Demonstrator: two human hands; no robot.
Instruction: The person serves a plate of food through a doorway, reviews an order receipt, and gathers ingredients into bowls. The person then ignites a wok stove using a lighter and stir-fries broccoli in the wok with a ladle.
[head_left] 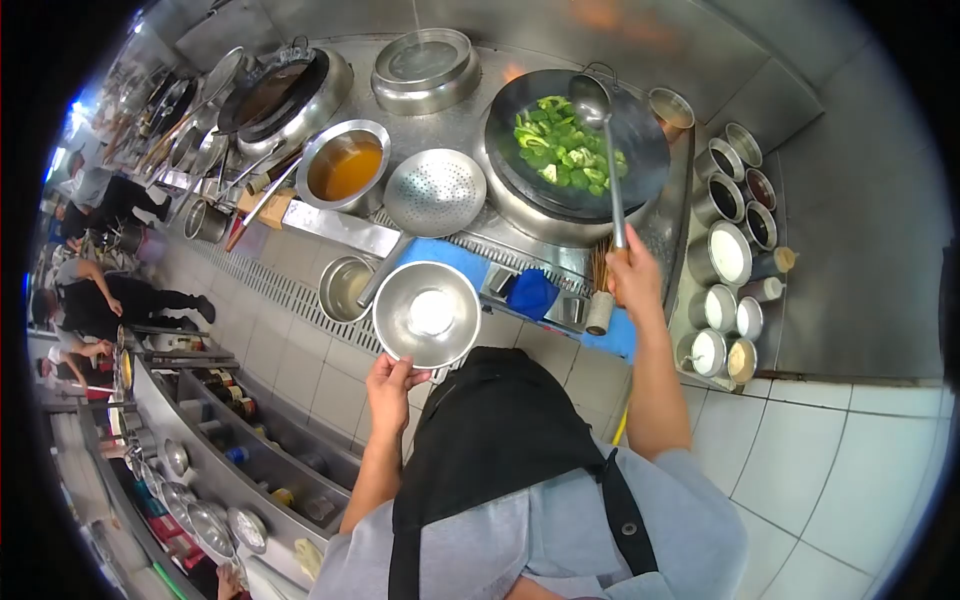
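Note:
My right hand (634, 270) grips the handle of a long metal ladle (592, 100), whose bowl hangs over the far side of a dark wok (645, 155). Green leafy vegetable pieces (560, 140) lie in the wok. With my left hand (396, 378) I hold the near rim of an empty metal bowl (395, 310), thumb over the edge, in front of the stove. Beyond that bowl rests a perforated strainer (435, 190). Close to my right hand stands a bamboo wok brush (600, 312).
A pot of orange-brown liquid (345, 168) stands left of the strainer. Several seasoning containers (729, 252) line the right side. A lidded round burner (425, 75) is at the back. Other people (120, 290) work far left, beside a shelved counter (215, 410).

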